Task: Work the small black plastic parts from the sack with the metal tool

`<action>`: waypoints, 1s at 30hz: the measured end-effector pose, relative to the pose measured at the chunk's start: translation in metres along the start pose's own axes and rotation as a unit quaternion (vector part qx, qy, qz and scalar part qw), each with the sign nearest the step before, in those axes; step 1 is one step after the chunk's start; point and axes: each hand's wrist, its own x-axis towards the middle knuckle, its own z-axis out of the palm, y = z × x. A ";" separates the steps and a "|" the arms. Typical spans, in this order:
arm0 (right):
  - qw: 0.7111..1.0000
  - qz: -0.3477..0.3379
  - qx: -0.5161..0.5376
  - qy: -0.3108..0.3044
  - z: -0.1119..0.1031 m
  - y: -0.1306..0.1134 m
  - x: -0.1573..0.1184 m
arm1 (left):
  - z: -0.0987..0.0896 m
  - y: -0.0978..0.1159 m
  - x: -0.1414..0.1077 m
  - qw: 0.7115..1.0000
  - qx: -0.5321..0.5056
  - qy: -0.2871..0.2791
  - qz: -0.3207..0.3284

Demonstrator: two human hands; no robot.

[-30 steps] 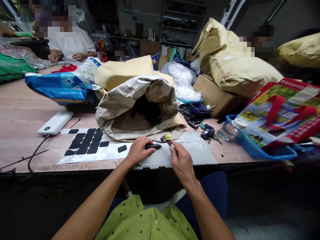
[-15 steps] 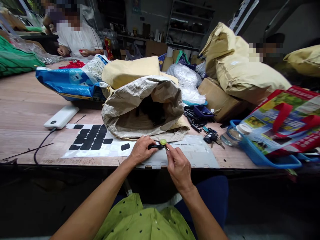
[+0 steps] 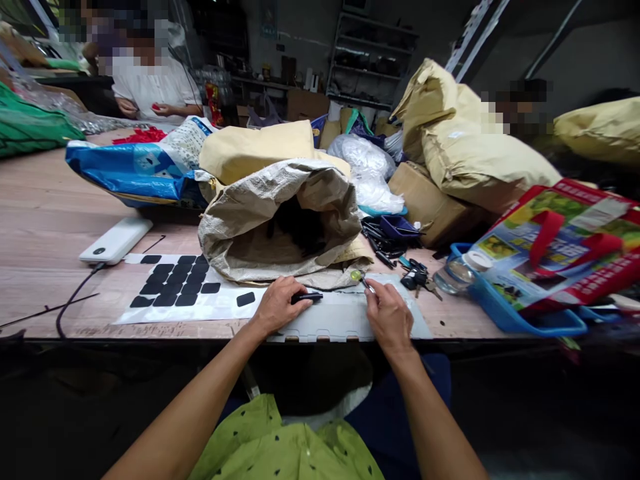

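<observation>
My left hand [image 3: 276,307] is closed around a short black cylindrical piece [image 3: 311,296], whose end sticks out to the right past the thumb and fingers. My right hand [image 3: 390,319] pinches a thin tool [image 3: 367,285] with a round yellow-green tip [image 3: 355,275]. That tip is apart from the black piece, close to the lower lip of an open woven sack [image 3: 225,233]. Dark contents lie inside the sack; I cannot make out single items. Both hands are over a grey board [image 3: 325,325] at the table's front edge.
Left of my hands lies a white sheet with several black rounded stickers [image 3: 187,283], and a white power bank [image 3: 116,240]. Several black parts [image 3: 383,243], keys [image 3: 417,275], a bottle [image 3: 455,273] and a blue basket [image 3: 515,320] are on the right. Across the table sits a person [image 3: 155,87].
My right hand has moved right with the tool, drawing its yellow-green tip away from the black piece. My left hand still holds that piece. The view has shifted slightly.
</observation>
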 end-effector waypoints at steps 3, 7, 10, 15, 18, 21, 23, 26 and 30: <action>0.997 0.000 -0.078 -0.004 0.012 0.026 0.015 | 0.001 -0.002 0.002 1.000 0.002 0.001 0.004; 0.993 -0.005 -0.116 0.006 0.023 0.036 0.019 | -0.007 0.005 -0.001 0.999 -0.017 0.022 0.042; 0.993 -0.010 -0.120 0.009 0.025 0.034 0.016 | -0.015 0.028 -0.025 0.989 -0.093 0.014 0.114; 0.992 0.000 -0.128 0.001 0.022 0.030 0.016 | 0.007 0.051 -0.094 0.963 -0.138 -0.205 0.107; 0.992 0.004 -0.130 -0.005 0.020 0.028 0.016 | 0.047 0.028 -0.121 0.954 -0.087 -0.275 -0.083; 0.992 0.003 -0.126 -0.007 0.019 0.028 0.016 | 0.084 -0.007 -0.129 0.932 -0.057 -0.281 -0.221; 0.992 0.002 -0.126 -0.008 0.019 0.028 0.015 | 0.094 -0.018 -0.129 0.928 -0.054 -0.280 -0.239; 0.991 0.005 -0.130 -0.011 0.020 0.028 0.015 | 0.082 -0.003 -0.122 0.924 -0.045 -0.321 -0.204; 0.991 0.009 -0.136 -0.015 0.021 0.028 0.015 | 0.023 0.049 -0.086 0.893 -0.169 -0.414 -0.042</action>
